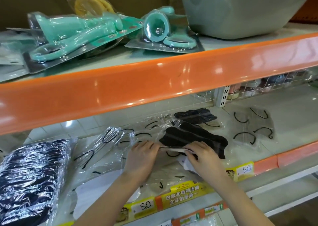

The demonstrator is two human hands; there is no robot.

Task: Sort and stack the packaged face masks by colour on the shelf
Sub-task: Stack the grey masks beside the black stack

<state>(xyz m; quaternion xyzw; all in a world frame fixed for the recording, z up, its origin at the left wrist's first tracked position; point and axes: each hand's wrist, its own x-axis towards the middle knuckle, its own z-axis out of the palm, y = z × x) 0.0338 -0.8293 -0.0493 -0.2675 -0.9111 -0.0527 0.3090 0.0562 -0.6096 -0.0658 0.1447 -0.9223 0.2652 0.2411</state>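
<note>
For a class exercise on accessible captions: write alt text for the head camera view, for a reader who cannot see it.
Two hands, left hand and right hand, pinch a clear-wrapped black face mask on a shop shelf among loose packaged masks. A stack of dark masks sits at left; teal tools lie on the orange-edged shelf above.

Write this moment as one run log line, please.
left hand: grips black mask pack | right hand: grips same pack | place: lower shelf

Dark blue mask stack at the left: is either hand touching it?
No: the dark blue mask stack lies apart, while the left hand and right hand hold a black mask.
</note>
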